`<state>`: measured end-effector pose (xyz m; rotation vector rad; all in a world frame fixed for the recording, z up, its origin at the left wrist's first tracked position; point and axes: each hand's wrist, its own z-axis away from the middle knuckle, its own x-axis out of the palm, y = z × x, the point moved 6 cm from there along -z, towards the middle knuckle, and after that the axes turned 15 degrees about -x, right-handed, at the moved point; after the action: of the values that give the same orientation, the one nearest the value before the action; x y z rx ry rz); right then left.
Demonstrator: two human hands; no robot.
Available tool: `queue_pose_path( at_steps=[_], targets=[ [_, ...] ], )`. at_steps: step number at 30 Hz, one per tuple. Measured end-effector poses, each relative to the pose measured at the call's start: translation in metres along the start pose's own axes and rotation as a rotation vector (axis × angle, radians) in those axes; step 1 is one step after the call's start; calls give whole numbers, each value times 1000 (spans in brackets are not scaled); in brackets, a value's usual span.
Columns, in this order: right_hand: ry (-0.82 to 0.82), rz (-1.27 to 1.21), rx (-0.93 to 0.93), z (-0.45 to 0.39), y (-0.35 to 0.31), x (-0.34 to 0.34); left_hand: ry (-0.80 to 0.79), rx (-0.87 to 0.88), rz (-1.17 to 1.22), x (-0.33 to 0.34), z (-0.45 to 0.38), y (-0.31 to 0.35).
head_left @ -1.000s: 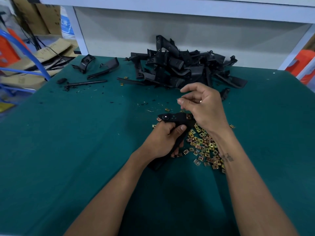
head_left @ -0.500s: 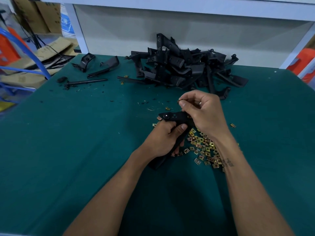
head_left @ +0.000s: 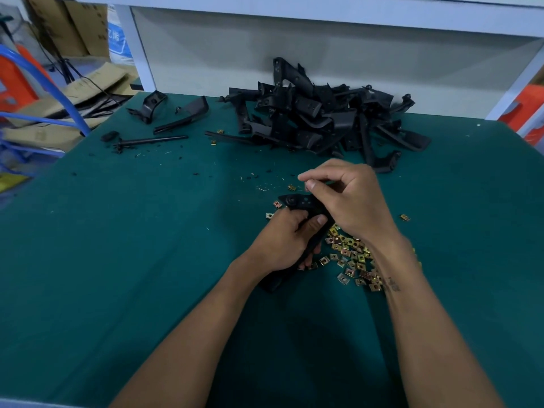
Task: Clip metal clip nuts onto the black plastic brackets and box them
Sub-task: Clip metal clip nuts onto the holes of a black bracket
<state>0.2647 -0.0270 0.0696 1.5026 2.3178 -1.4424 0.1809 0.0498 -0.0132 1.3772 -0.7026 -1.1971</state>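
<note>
My left hand (head_left: 284, 241) grips a black plastic bracket (head_left: 297, 202) around its middle; the bracket's far end pokes out past my fingers and its near end lies on the cloth. My right hand (head_left: 347, 198) hovers just above that far end, thumb and forefinger pinched together on a small clip nut (head_left: 307, 187) that is mostly hidden. A heap of brass-coloured clip nuts (head_left: 350, 254) lies on the green table (head_left: 117, 260) under my right wrist. A pile of black brackets (head_left: 318, 119) sits at the back.
Loose black parts (head_left: 179, 116) and a thin rod (head_left: 147, 140) lie at the back left. Stray nuts (head_left: 404, 217) dot the cloth. Cardboard (head_left: 73, 92) and blue tubing (head_left: 44, 83) stand off the table's left edge. A white frame (head_left: 294, 10) runs behind.
My right hand's fingers have curled from spread to a pinch and dropped closer to the bracket's far end. My left hand keeps the same hold.
</note>
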Motion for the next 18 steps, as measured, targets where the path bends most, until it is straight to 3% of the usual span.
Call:
queue_pose_path(
  at_steps=[18],
  targets=[
    [67, -62, 96, 3, 5, 6, -2, 8, 10, -1, 0, 0]
  ],
)
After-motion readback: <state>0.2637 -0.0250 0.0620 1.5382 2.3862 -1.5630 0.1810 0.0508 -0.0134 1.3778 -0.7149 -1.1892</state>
